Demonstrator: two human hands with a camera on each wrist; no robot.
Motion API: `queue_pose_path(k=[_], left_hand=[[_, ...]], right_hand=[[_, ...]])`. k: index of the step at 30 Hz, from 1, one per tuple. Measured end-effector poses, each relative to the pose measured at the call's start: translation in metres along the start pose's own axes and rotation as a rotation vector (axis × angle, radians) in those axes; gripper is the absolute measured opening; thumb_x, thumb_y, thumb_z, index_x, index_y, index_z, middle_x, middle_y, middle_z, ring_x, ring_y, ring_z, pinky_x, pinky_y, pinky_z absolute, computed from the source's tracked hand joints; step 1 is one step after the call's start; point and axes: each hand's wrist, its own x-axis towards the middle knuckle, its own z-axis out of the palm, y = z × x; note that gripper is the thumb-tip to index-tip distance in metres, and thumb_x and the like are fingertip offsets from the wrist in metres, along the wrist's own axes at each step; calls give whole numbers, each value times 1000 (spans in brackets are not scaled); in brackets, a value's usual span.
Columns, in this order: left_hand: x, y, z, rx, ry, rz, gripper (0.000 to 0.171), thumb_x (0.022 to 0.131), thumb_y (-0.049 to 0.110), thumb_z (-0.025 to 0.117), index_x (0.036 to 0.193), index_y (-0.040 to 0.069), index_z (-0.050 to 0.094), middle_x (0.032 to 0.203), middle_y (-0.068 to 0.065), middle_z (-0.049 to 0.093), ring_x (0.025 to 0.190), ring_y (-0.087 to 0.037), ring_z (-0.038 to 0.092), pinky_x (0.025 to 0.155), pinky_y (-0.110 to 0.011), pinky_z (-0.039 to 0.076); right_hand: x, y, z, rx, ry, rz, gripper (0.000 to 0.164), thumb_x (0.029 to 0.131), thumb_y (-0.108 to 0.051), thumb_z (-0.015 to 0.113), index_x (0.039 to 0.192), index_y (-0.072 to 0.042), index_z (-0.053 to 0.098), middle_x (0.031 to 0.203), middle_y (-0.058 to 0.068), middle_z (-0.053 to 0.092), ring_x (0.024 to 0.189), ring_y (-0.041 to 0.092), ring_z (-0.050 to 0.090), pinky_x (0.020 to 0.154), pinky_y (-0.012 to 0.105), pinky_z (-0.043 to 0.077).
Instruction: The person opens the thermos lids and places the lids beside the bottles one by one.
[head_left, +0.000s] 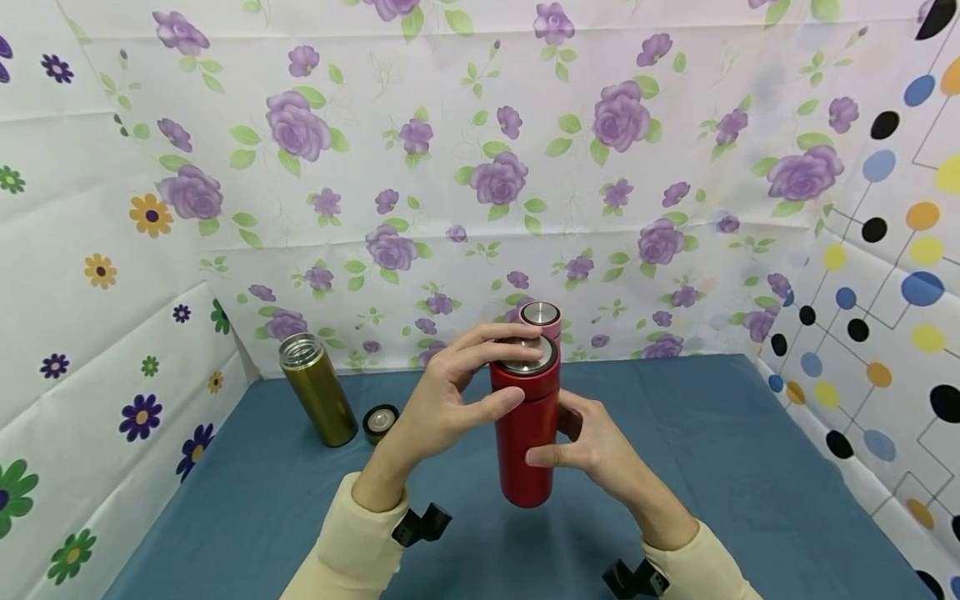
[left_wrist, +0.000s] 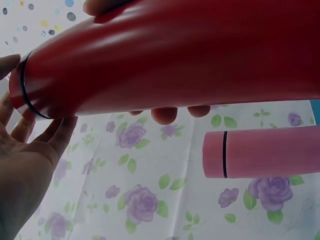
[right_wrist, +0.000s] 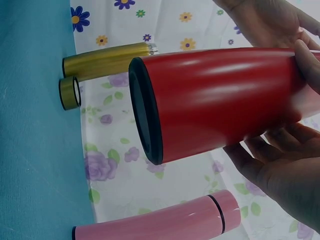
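Right hand (head_left: 592, 442) gripped the red bottle (head_left: 527, 450) mid-frame, left hand (head_left: 446, 396) pinched its lid (head_left: 536, 386) (not off yet); gold bottle (head_left: 322, 396) at frame left was uncapped, pink bottle (left_wrist: 275, 152) capped.

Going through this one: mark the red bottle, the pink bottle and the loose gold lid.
Red bottle (head_left: 528, 427), head view, middle of its body
Pink bottle (left_wrist: 269, 153), left wrist view, its body
Loose gold lid (right_wrist: 68, 93), right wrist view, outer side

Blue table (head_left: 675, 450): uncapped gold bottle (head_left: 321, 396) left, cap (head_left: 380, 419) just beside, pink bottle (right_wrist: 157, 222) upright.
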Motion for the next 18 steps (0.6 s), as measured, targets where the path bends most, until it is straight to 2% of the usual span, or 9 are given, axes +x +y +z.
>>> queue_pose_path(k=[4, 13, 18], left_hand=[[0, 0, 1, 10, 6, -3, 33, 103, 17, 68, 132, 2, 68, 149, -14, 54, 140, -34, 48, 107, -50, 51], [2, 1, 4, 82, 73, 17, 33, 99, 19, 75, 128, 4, 72, 143, -11, 58, 133, -31, 54, 101, -47, 55], [1, 0, 4, 85, 72, 8, 35, 99, 23, 74, 129, 5, 72, 145, -11, 57, 134, -31, 52, 102, -47, 55]], right_hand=[[-1, 0, 0, 6, -2, 0, 55, 93, -26, 77, 143, -12, 59, 131, 9, 67, 118, 36, 64, 95, 43, 58], [1, 0, 0, -9, 19, 6, 57, 91, -28, 78, 143, -14, 59, 130, 8, 68, 118, 36, 63, 94, 45, 58], [1, 0, 0, -11, 23, 7, 59, 90, -28, 79, 143, -14, 59, 130, 8, 68, 118, 36, 63, 94, 45, 58]])
